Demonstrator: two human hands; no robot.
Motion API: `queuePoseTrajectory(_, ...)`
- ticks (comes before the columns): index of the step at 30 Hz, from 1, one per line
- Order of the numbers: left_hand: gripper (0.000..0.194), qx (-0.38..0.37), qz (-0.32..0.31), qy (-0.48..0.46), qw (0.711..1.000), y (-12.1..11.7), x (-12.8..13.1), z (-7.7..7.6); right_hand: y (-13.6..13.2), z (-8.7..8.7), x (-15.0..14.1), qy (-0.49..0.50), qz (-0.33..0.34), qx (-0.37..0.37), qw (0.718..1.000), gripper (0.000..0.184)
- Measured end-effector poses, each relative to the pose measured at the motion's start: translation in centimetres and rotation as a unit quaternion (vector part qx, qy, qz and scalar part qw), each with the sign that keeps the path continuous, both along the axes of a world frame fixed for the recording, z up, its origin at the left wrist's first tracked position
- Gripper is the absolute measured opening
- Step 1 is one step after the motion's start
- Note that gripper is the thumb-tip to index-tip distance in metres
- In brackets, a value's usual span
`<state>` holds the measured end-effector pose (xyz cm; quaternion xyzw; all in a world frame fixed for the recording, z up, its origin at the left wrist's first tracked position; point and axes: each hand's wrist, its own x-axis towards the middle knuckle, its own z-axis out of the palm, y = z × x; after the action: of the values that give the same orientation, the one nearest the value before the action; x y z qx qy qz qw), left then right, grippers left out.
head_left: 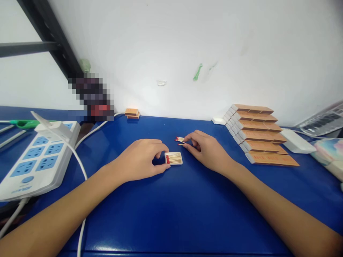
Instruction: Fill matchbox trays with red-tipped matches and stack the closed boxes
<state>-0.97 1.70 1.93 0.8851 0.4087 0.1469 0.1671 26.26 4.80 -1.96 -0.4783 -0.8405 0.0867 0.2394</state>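
My left hand (144, 159) grips the left end of a small white matchbox tray (180, 159) between thumb and fingers. Several red-tipped matches (174, 159) lie in the tray, their heads toward the left. Just beyond it to the right, my right hand (205, 148) is closed in a pinch on a few matches (180, 139), whose red heads point left. The fingers hide the other ends of these matches, so I cannot tell whether some of them rest on the table.
Stepped rows of orange matchboxes (264, 135) stand at the right by the wall. Two more matchboxes (132, 113) sit at the back left. A white power strip (40, 157) with a cable (80, 160) occupies the left side of the blue table (177, 214). White objects lie at far right.
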Motion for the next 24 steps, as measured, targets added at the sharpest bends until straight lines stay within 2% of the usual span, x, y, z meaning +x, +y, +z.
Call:
queuePoseTrajectory(9, 0.023, -0.005, 0.002, 0.007, 1.000, 0.1, 0.0, 0.0, 0.2, -0.1, 0.3, -0.024, 0.001, -0.022, 0.999, 0.016)
queuePoseTrajectory(14, 0.022, 0.002, 0.003, 0.007, 1.000, 0.1, 0.0, -0.1, -0.5, 0.9, 0.1, 0.004, 0.007, -0.025, 1.000, 0.015)
queuePoseTrajectory(20, 0.023, 0.006, 0.004, 0.002, 1.000, 0.0, 0.0, -0.2, -2.8, 1.7, -1.5, -0.011, 0.089, -0.026, 0.996, 0.013)
queuePoseTrajectory(24, 0.024, 0.009, 0.005, 0.000, 1.000, 0.0, 0.1, -0.2, -3.5, 1.5, -2.2, -0.014, 0.105, -0.016, 0.994, 0.010)
